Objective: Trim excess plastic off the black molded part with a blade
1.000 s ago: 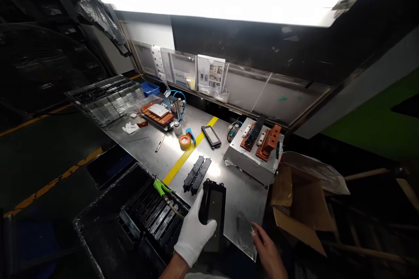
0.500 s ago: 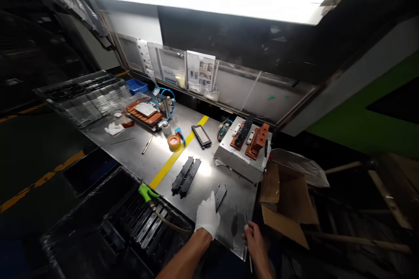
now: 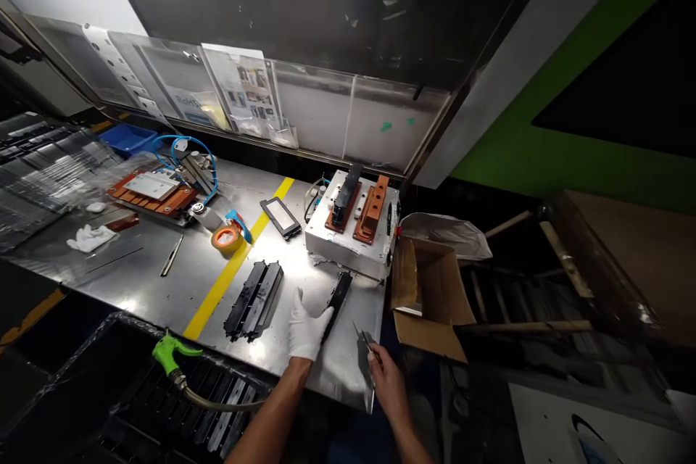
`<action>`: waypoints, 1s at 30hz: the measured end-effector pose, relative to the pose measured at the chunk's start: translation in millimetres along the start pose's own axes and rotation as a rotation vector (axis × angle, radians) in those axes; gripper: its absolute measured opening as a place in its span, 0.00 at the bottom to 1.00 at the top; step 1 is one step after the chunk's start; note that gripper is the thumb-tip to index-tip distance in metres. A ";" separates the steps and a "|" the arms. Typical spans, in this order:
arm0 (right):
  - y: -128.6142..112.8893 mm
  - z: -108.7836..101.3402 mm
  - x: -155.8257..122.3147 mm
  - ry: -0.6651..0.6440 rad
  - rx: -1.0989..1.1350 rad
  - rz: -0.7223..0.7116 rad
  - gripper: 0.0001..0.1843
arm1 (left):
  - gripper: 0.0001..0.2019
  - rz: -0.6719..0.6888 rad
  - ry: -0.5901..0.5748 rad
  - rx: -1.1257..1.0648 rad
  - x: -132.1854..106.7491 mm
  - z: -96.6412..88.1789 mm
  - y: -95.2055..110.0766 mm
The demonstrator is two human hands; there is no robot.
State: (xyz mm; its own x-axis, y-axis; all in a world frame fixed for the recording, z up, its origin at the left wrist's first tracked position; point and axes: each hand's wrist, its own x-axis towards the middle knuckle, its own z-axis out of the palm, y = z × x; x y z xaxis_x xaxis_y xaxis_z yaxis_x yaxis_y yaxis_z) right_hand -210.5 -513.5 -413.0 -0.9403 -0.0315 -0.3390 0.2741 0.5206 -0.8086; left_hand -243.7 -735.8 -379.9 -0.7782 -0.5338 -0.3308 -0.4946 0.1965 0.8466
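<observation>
My left hand (image 3: 306,329), in a white glove, grips a long black plastic frame (image 3: 337,297) and holds it on edge over the steel bench (image 3: 163,290). My bare right hand (image 3: 382,375) pinches a thin metal tool (image 3: 363,339) whose tip points up toward the frame. Two more black frames (image 3: 254,291) lie flat just left of my gloved hand, right of the yellow stripe (image 3: 233,264).
A metal fixture box with orange clamps (image 3: 353,225) stands behind the frame. An open cardboard box (image 3: 429,297) hangs off the bench's right end. Orange tape (image 3: 227,238), a small framed panel (image 3: 280,217), an orange jig (image 3: 152,192), a green air gun (image 3: 168,355) and a tray of black parts (image 3: 217,420) lie left.
The black frame went from lying flat in my left hand to standing on edge, farther onto the bench. My right hand closed in with the tool. The view swung right and down.
</observation>
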 end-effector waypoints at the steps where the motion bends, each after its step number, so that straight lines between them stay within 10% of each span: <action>1: 0.3 1.4 5.6 -0.005 0.000 -0.007 0.31 | 0.45 -0.011 0.006 0.029 -5.1 -6.3 -8.3; 9: -6.2 -0.6 37.5 -0.021 -0.024 -0.041 0.30 | 0.36 -0.056 -0.222 0.136 -26.0 -6.9 -61.6; 19: -19.8 -15.7 44.5 0.015 -0.144 -0.185 0.28 | 0.42 0.089 -0.197 0.246 -9.8 26.8 -34.7; 24: -38.5 -10.9 64.5 -0.026 -0.276 -0.316 0.26 | 0.31 0.398 -0.089 0.539 -8.0 27.4 -24.6; 30: -63.3 8.3 96.8 -0.055 -0.462 -0.402 0.28 | 0.27 0.566 -0.240 0.657 12.9 42.8 -3.7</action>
State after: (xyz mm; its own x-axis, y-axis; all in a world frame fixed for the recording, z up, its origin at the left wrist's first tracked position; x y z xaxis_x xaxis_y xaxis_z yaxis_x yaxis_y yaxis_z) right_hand -317.2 -556.6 -398.6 -0.9368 -0.3394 -0.0853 -0.2268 0.7744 -0.5907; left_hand -268.5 -708.2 -405.1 -0.9961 -0.0423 -0.0770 -0.0765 0.8481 0.5242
